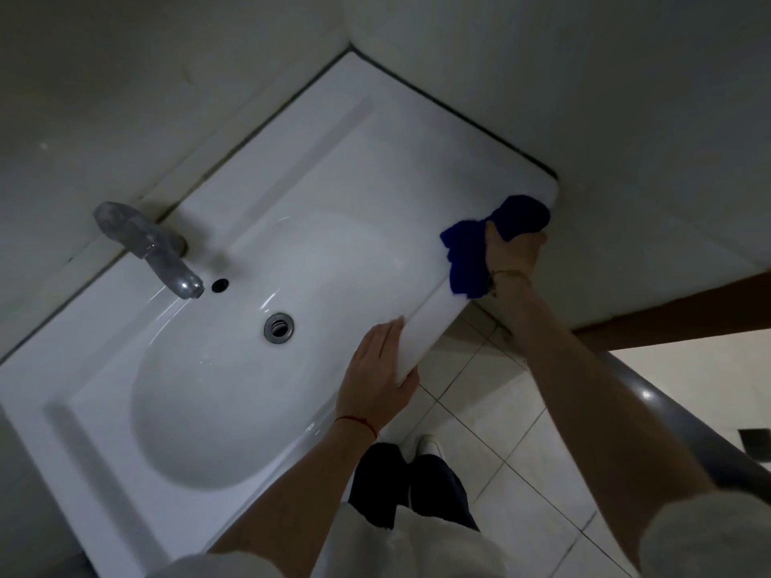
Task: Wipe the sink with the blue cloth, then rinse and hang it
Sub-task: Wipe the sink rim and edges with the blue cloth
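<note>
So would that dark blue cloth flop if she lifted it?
Probably floppy: the dark blue cloth bunches under the right hand and drapes over the white ceramic sink edge. Likely light too, and unlikely to roll.

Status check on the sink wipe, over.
Right hand grips blue cloth at sink's front right corner. Left hand rests flat on front rim. Faucet off. Nothing in the way.

The person is wearing pale grey sleeves point(705, 540) pushed up to the elbows, dark trousers point(411, 486) and white shoes point(429, 446). A thin red thread point(359, 423) is circling the left wrist, a slim bracelet point(507, 275) the right.
</note>
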